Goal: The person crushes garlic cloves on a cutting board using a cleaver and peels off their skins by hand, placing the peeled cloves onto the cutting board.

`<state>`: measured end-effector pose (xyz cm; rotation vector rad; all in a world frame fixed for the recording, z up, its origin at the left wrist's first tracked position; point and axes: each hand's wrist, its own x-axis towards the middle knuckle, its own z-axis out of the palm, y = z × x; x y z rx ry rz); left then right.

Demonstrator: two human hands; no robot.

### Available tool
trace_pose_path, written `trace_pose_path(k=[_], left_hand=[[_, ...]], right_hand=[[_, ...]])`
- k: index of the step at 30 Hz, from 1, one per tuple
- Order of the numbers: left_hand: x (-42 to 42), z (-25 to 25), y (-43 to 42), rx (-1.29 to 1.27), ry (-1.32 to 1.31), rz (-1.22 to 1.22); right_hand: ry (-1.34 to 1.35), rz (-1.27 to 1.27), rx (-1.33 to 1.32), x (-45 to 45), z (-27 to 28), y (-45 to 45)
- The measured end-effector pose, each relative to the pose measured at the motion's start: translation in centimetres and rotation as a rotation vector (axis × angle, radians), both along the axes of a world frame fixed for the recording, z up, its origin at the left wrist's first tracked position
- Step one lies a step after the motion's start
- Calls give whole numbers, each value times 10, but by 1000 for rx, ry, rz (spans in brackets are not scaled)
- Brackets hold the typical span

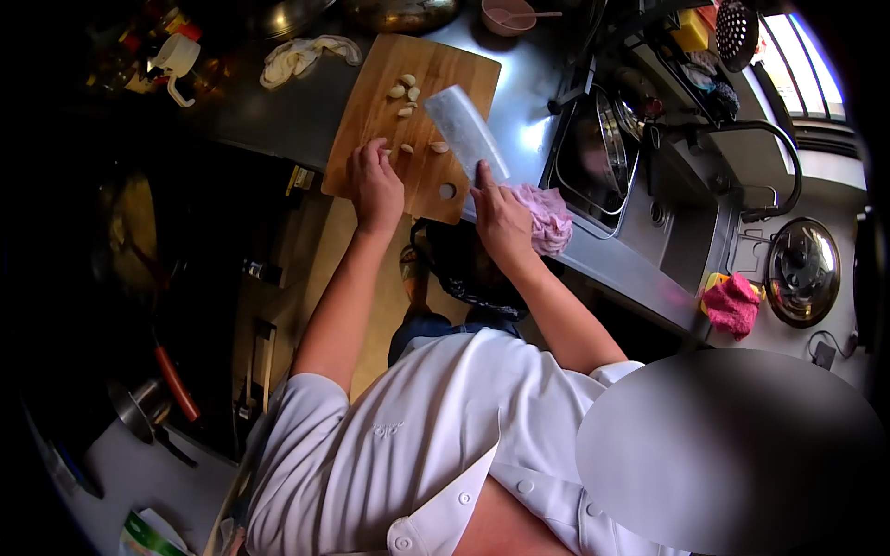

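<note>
While my right hand (503,222) grips knife (466,132) across board (425,185) edge, left hand (378,185): hold unclear; knife likely stiff, weighty; handle safest.

Cutting board (375,116): wood, flat, round hole at near-right corner. Garlic cloves (397,92): off-white, loose on it, several clustered. Cleaver (466,134): broad grey blade, angled across board's right edge.

You can see bright daylight in the window (799,79) at the upper right. A white shiny spot glares on the metal counter (533,130) near the top middle. The far left is very dark. Edges look bent, and a blurry gray oval (723,454) covers the lower right.
</note>
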<state>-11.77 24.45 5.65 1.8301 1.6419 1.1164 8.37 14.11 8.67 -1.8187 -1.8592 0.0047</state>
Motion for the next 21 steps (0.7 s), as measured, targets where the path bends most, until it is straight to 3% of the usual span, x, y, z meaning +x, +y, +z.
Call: trace_pose_path(k=[3,6,10,13,15,19,21], left_hand=[[-6,-3,-3,-3,11,17],[-5,0,-4,69,53,-55],[8,-2,0,167,183,-201],[26,0,15,239,240,-308],[35,-9,27,230,328,-415],[61,-23,62,223,328,-387],[56,-10,64,242,209,-258]], right_hand=[[79,-4,17,-8,6,-5],[-89,-4,-278,-15,-10,-14],[38,-11,-257,-4,-5,-2],[239,-58,-61,7,0,-1],[292,-148,-188,8,18,-3],[374,-180,-147,17,13,-7],[436,-172,-166,16,16,-11]])
